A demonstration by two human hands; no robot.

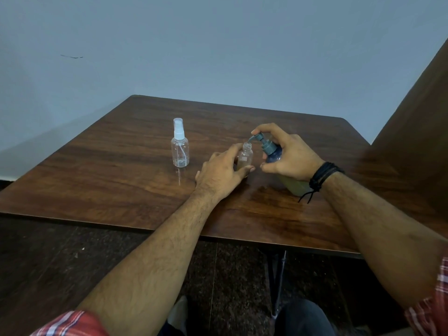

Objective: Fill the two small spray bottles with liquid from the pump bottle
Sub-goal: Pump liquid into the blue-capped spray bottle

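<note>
A small clear spray bottle [245, 158] stands uncapped on the wooden table [116, 166], and my left hand [221, 174] grips its lower body. It holds a little yellowish liquid at the bottom. My right hand [287, 155] is wrapped around the pump bottle [271, 151], tilted left, with a finger on the grey pump head. The pump's nozzle sits right over the open neck of the small bottle. A second small clear spray bottle [180, 146] with its white sprayer cap on stands upright to the left, apart from both hands.
The table's near edge runs across below my forearms. A brown panel [417, 122] rises at the right beside the table. A pale wall stands behind. The removed sprayer cap is not visible.
</note>
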